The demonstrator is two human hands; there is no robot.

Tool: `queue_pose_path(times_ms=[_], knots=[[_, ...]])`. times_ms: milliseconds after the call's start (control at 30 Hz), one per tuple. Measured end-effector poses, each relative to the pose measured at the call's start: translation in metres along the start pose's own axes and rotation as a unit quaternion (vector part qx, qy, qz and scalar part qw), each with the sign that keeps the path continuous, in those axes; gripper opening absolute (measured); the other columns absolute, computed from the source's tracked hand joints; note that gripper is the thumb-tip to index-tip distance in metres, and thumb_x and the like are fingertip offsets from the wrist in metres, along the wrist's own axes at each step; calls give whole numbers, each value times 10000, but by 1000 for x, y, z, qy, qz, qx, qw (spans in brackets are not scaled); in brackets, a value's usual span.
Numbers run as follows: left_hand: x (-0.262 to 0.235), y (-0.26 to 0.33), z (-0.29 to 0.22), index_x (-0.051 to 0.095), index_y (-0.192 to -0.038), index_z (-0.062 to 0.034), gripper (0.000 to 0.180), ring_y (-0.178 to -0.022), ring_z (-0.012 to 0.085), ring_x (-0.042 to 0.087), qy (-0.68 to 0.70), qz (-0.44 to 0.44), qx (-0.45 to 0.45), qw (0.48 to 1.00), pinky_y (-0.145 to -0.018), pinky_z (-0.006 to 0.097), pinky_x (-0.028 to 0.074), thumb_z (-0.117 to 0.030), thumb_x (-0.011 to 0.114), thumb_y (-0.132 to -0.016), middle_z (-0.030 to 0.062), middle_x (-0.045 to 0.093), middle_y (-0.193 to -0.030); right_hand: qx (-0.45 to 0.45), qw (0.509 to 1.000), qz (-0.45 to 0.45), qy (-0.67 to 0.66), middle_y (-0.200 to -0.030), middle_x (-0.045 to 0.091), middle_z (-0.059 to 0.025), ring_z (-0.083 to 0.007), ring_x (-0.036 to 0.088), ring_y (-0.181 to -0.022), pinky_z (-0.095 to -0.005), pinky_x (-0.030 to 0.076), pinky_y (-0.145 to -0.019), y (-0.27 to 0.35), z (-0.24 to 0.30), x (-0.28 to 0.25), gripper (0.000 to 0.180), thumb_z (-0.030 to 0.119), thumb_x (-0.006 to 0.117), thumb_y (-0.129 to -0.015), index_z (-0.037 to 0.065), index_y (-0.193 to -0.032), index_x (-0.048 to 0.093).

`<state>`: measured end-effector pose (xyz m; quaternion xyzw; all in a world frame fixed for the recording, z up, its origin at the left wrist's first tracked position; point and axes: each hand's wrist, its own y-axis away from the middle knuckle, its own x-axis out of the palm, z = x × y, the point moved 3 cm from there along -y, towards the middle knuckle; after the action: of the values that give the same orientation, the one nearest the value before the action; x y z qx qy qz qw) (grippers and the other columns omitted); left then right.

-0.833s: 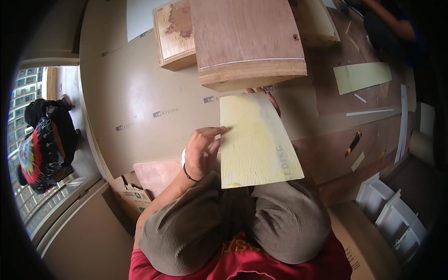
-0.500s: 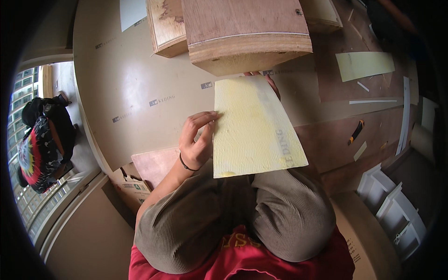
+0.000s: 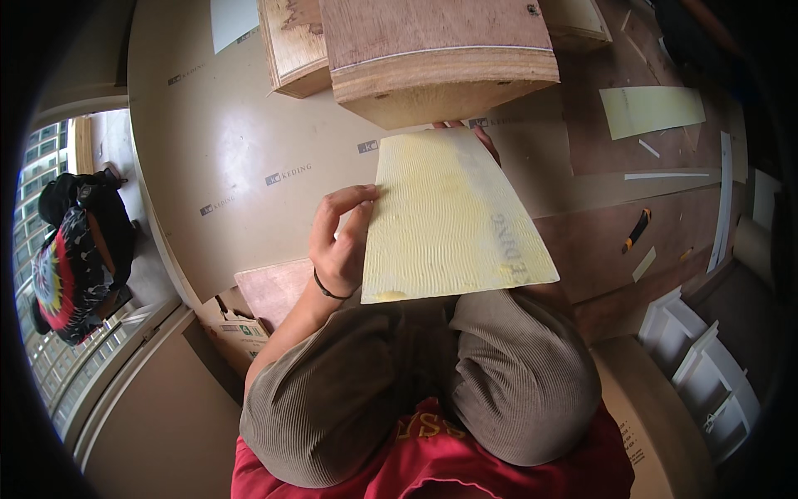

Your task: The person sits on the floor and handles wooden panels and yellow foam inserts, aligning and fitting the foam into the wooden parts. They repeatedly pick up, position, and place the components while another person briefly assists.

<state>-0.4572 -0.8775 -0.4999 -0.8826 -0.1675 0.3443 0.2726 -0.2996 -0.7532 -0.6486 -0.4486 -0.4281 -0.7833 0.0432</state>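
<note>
I hold a pale yellow ribbed sheet (image 3: 449,220) flat above my knees. My left hand (image 3: 341,245) pinches its left edge, thumb on top, with a dark band on the wrist. Of my right hand (image 3: 480,137) only the fingertips show, past the sheet's far edge; the rest is hidden under the sheet, which it seems to hold from beneath. Just beyond the sheet lies a thick plywood block (image 3: 436,62) on the beige board (image 3: 224,158).
A second wooden piece (image 3: 291,41) lies left of the block. Another yellow sheet (image 3: 652,110) and a black-and-orange utility knife (image 3: 637,230) rest on the brown floor boards to the right. White shelf units (image 3: 706,374) stand lower right. Another person (image 3: 75,249) crouches at far left.
The yellow sheet has come up closer to me and now covers more of the view. Both hands kept their hold on it.
</note>
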Motion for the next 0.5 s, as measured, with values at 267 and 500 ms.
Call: queue_pose_path(times_ms=[267, 500], knots=[[-4, -19, -2, 581, -1007, 47, 327, -850, 310, 649, -13, 38, -25, 999, -705, 357, 547, 160, 637, -705, 197, 646, -979, -3, 997, -53, 53, -1350, 524, -183, -336, 493, -1236, -490, 362, -1061, 35, 3, 15, 605, 454, 464, -966, 53, -1407, 365], [-6, -24, 0, 588, -982, 42, 297, -852, 309, 648, -19, 30, -32, 999, -694, 356, 543, 162, 627, -714, 189, 647, -985, -70, 994, -34, 79, -1361, 512, -189, -324, 513, -1218, -479, 374, -1057, 35, 2, 31, 585, 427, 466, -971, 38, -1397, 372]])
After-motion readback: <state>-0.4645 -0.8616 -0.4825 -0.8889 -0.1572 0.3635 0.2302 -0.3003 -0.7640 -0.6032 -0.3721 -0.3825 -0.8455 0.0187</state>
